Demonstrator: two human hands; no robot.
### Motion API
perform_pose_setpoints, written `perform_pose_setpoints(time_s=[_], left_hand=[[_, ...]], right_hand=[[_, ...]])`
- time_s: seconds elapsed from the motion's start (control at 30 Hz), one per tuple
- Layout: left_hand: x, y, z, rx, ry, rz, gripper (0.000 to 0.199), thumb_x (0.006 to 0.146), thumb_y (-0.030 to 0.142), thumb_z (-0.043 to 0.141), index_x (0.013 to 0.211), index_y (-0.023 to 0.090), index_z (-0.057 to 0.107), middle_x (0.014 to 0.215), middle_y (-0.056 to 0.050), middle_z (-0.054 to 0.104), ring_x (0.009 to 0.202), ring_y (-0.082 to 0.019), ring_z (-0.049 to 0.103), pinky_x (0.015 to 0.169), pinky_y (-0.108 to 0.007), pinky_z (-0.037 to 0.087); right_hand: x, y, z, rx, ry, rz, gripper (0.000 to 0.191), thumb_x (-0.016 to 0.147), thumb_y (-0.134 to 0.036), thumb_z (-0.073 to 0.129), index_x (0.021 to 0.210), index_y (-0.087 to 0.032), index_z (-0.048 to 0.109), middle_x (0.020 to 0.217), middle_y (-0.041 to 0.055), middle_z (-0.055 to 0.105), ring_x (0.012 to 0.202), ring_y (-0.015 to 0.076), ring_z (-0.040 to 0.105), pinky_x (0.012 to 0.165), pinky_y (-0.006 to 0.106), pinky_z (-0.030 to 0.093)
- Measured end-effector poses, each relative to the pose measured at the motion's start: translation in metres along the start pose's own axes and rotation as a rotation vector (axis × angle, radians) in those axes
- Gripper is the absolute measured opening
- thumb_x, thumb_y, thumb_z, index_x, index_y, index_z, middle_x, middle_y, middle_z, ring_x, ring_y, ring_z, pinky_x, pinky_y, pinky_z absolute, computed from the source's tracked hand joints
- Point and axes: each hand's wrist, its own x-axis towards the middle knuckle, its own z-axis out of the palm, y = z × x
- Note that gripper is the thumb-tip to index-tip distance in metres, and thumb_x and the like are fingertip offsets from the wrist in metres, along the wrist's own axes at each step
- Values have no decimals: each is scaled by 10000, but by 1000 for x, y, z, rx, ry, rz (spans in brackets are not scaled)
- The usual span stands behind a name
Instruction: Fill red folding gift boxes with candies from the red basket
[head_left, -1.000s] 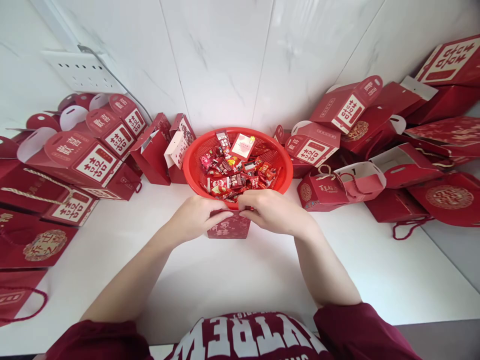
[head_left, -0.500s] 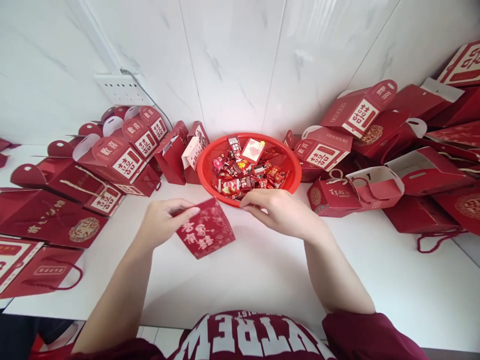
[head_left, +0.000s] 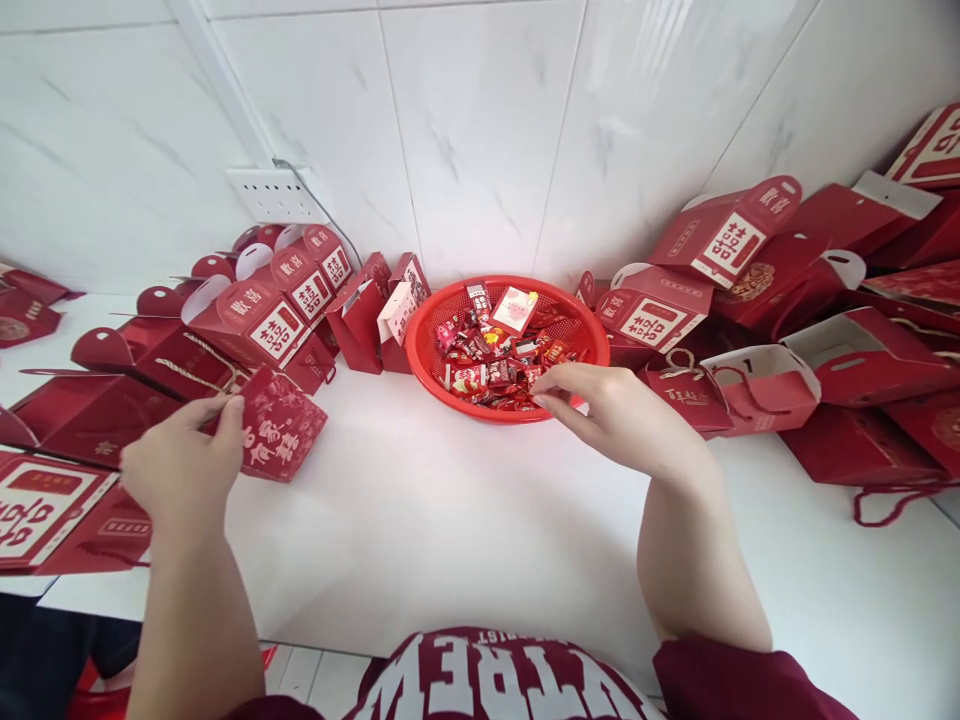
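Observation:
My left hand [head_left: 187,455] is closed, pinching the top edge of a small red gift bag [head_left: 281,425] printed with pale flowers and characters. The bag hangs tilted in front of the boxes on the left. My right hand [head_left: 600,405] reaches over the front right rim of a red plastic basket [head_left: 431,375]. Its thumb and forefinger come together by the wrapped candies [head_left: 487,378]; anything between the fingertips is too small to make out. A pale square packet [head_left: 514,310] lies on top of the candies.
Red gift boxes [head_left: 262,320] are packed along the left, and more red boxes [head_left: 660,310] are piled on the right. Two small red bags [head_left: 360,320] stand left of the basket. Behind is a tiled wall [head_left: 480,130] with a socket strip [head_left: 274,195].
My left hand has carried the gift bag left, away from the basket. My right hand has shifted right along the basket's front rim. The view has turned slightly left.

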Motion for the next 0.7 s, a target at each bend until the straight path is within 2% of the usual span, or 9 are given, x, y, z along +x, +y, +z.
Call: perform_pose_setpoints(time_s=[0.03, 0.1, 0.23, 0.33, 0.43, 0.57, 0.7], left_hand=[[-4, 7, 6, 73, 59, -81, 704, 915, 676, 216, 1254, 216, 627, 633, -109, 655, 867, -428, 676, 653, -502, 426], [-8, 16, 15, 133, 116, -146, 724, 912, 670, 221, 1293, 177, 589, 587, -98, 612, 890, -451, 672, 661, -492, 399], [-4, 22, 19, 139, 88, -92, 657, 950, 601, 216, 1266, 143, 564, 603, -87, 617, 920, -432, 668, 683, -464, 386], [1, 30, 20, 153, 63, -25, 572, 972, 527, 236, 1178, 134, 597, 786, -144, 685, 906, -416, 667, 685, -441, 402], [6, 48, 26, 155, 60, 28, 494, 975, 459, 280, 1140, 142, 621, 924, -203, 703, 905, -394, 669, 716, -439, 437], [17, 74, 35, 175, 63, 44, 455, 977, 419, 300, 1130, 148, 631, 908, -216, 714, 879, -386, 673, 747, -443, 465], [32, 92, 40, 208, 61, 70, 434, 988, 394, 291, 1126, 145, 619, 909, -207, 725, 889, -381, 681, 737, -411, 462]], right_hand=[[0, 0, -1, 2, 1, 5, 160, 991, -232, 498, 993, -209, 657, 983, 58, 722, 823, 201, 672, 720, 303, 478], [-1, 0, -2, 4, 0, 15, 155, 992, -237, 500, 993, -215, 653, 981, 50, 721, 824, 198, 672, 713, 302, 479], [-1, 1, -2, -3, -7, 25, 154, 995, -241, 497, 990, -217, 648, 978, 46, 719, 814, 196, 670, 697, 301, 476], [0, 2, -1, -12, -17, 26, 160, 993, -239, 496, 991, -214, 654, 992, 54, 721, 815, 200, 672, 711, 307, 480], [1, 2, 0, -10, -33, 34, 159, 991, -234, 497, 989, -214, 654, 991, 49, 720, 812, 195, 669, 722, 306, 481], [2, 1, -1, 4, -53, 52, 146, 989, -226, 497, 983, -220, 642, 963, 31, 713, 794, 181, 658, 711, 294, 476], [2, 1, 0, 8, -54, 65, 147, 988, -231, 495, 992, -228, 642, 960, 29, 714, 785, 181, 656, 698, 292, 474]])
